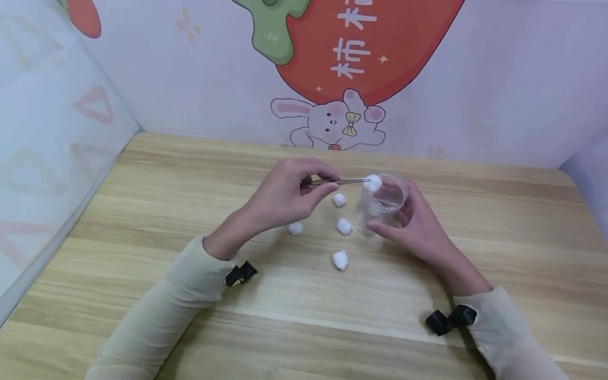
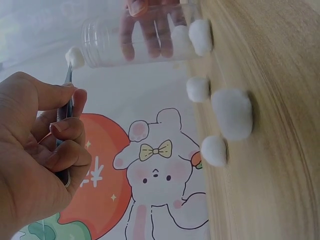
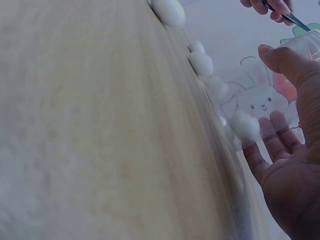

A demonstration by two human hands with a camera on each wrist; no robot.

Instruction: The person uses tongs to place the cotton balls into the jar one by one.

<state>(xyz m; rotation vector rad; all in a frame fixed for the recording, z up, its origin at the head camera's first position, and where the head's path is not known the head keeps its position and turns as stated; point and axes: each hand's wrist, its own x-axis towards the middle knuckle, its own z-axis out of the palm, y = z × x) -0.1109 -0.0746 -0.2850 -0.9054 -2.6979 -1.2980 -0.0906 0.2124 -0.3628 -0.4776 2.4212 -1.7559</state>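
Metal tweezers (image 1: 351, 181) are pinched between the thumb and fingers of my left hand (image 1: 285, 195). Their tips grip a white cotton ball (image 1: 374, 183), which is at the rim of a clear jar (image 1: 363, 214); in the left wrist view this cotton ball (image 2: 75, 57) shows just outside the jar's mouth. My right hand (image 1: 423, 232) holds the jar upright on the table, thumb on the near side and fingers round the far side. Through the jar's wall, another cotton ball (image 3: 245, 125) shows low inside.
Several loose cotton balls lie on the wooden table (image 1: 285, 327) left of the jar, among them a near one (image 1: 340, 259), a middle one (image 1: 344, 226) and a leftmost one (image 1: 295, 228). A printed wall (image 1: 214, 79) rises behind the table's far edge.
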